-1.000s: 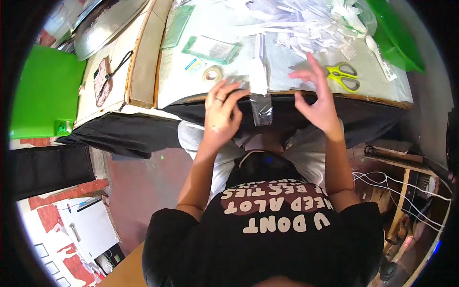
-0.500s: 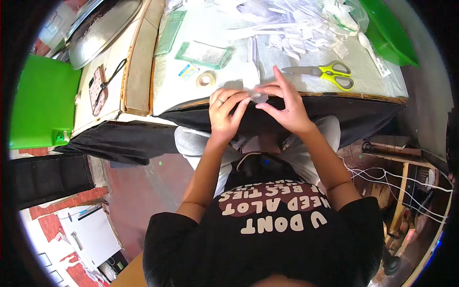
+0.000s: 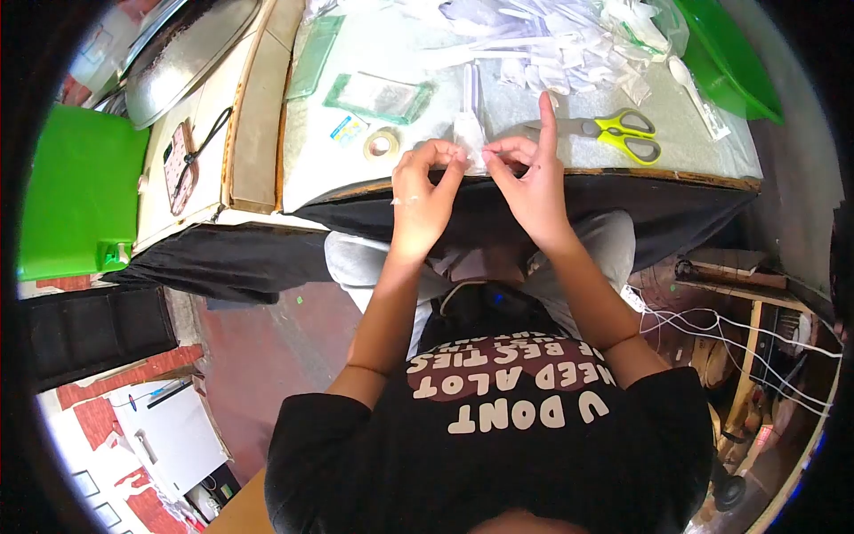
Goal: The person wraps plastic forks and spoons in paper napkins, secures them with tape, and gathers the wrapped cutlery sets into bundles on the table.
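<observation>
A narrow, clear-and-white plastic packet lies at the table's front edge, its long pale handle-like part pointing away from me. It looks like wrapped plastic cutlery, though the exact pieces are hard to make out. My left hand pinches the packet's near left corner between thumb and fingers. At the near right corner, my right hand pinches with thumb and bent fingers, its index finger sticking straight up. Scissors with yellow-green handles lie just beyond my right hand. Left of the packet rests a roll of tape.
White plastic cutlery and wrappers are heaped at the back. A green basin stands at the right, near a wrapped white spoon. Green-edged plastic packs lie at the left. A phone rests on the side counter.
Both hands have moved slightly from a crumpled bit of clear plastic to the packet's near end. My right index finger has straightened upward, and the packet is now more fully visible between the hands.
</observation>
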Available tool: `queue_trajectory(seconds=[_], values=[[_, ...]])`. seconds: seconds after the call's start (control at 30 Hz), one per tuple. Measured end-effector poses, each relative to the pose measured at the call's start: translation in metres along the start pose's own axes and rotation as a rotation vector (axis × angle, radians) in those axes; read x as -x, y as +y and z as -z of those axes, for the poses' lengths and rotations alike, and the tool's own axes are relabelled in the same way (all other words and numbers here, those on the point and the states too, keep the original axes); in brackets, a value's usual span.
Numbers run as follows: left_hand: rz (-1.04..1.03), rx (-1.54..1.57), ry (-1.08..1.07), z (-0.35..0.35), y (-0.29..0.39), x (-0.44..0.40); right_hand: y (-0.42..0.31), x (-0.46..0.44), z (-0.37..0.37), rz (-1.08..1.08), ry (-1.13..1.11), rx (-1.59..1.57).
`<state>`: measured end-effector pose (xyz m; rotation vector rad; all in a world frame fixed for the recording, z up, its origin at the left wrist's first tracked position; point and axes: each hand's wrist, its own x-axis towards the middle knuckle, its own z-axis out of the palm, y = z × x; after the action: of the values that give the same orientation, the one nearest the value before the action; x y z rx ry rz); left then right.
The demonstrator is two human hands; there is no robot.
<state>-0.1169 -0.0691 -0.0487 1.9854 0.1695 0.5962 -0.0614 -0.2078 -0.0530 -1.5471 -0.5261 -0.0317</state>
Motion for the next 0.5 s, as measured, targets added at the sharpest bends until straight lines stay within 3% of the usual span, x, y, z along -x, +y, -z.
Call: queue_trajectory(seconds=[0.1,0.5], values=[[0.006,0.036,-0.017,0.0012,0.0057,-0.0015,0.0004,-0.0014,-0.0029,0.084,0.019,-0.020],[0.049,-0.096,0.031,-0.0026,0.0066,-0.0009,-0.0058,0.0005,-0.0043,-0.022,0.004,0.043]])
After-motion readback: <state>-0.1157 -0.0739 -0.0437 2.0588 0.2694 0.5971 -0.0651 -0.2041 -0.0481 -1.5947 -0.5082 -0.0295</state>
